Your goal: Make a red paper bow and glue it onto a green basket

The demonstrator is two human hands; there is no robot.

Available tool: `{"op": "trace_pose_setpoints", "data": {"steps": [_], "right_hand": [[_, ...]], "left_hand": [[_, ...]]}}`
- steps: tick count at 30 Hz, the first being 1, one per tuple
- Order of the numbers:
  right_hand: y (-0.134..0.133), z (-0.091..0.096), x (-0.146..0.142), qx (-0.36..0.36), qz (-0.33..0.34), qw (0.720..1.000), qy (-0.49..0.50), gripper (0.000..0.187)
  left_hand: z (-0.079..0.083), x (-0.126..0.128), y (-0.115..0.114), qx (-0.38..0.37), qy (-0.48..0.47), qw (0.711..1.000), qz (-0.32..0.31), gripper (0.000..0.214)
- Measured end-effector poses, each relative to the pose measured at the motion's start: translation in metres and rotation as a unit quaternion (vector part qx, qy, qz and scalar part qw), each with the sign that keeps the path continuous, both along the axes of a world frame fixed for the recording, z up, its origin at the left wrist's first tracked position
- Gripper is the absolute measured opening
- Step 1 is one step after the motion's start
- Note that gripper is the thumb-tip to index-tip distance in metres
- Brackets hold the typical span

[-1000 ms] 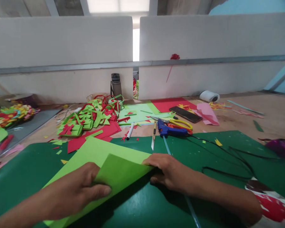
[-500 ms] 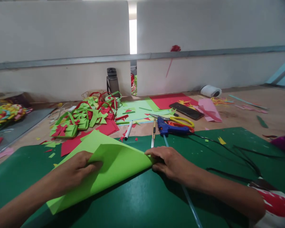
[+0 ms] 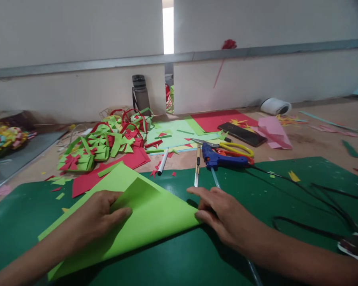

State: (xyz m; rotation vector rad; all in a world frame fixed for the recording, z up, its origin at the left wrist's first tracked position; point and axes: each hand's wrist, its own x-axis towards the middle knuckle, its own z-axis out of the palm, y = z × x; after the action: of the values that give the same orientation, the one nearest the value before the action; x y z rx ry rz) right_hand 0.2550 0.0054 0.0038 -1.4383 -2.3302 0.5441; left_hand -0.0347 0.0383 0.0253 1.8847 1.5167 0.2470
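A light green paper sheet (image 3: 149, 222) lies folded over on the dark green cutting mat (image 3: 256, 206). My left hand (image 3: 98, 216) rests on the sheet's left part, with its thumb pressing the folded flap down. At the fold's right corner, my right hand (image 3: 223, 214) lies with fingers stretched out, the fingertips touching the paper's edge. A blue glue gun (image 3: 219, 159) with its black cord, yellow-handled scissors (image 3: 235, 147) and a craft knife (image 3: 197, 171) lie just beyond the hands.
A heap of green and red paper pieces (image 3: 107, 143) sits at the left rear, near a white marker (image 3: 162, 162). Farther back are a grey bottle (image 3: 141, 94), a black phone (image 3: 241, 134), pink paper (image 3: 273, 131) and a white roll (image 3: 276, 106). White partitions close off the back.
The folded flap has been pressed flatter against the sheet. My left hand has shifted a little along the flap, and my right hand has opened at the fold's corner. The view has tilted downward.
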Motion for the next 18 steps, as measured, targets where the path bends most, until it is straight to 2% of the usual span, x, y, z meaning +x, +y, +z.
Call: {"op": "trace_pose_setpoints", "data": {"steps": [3,7,14,18], "right_hand": [[0.000,-0.005,0.001,0.049,0.013,0.999,-0.007,0.038],[0.000,-0.008,0.001,0.101,0.033,0.994,-0.009,0.034],[0.002,-0.011,0.004,0.089,0.061,0.994,-0.009,0.021],[0.002,-0.015,0.007,0.120,0.070,0.989,-0.048,0.022]], "left_hand": [[-0.003,-0.003,0.003,0.051,0.068,0.996,-0.035,0.030],[-0.005,-0.003,0.009,0.064,0.096,0.993,-0.027,0.035],[-0.008,0.002,0.014,0.108,0.114,0.988,0.006,0.026],[-0.011,0.000,0.010,0.137,0.115,0.984,0.011,0.051]]}}
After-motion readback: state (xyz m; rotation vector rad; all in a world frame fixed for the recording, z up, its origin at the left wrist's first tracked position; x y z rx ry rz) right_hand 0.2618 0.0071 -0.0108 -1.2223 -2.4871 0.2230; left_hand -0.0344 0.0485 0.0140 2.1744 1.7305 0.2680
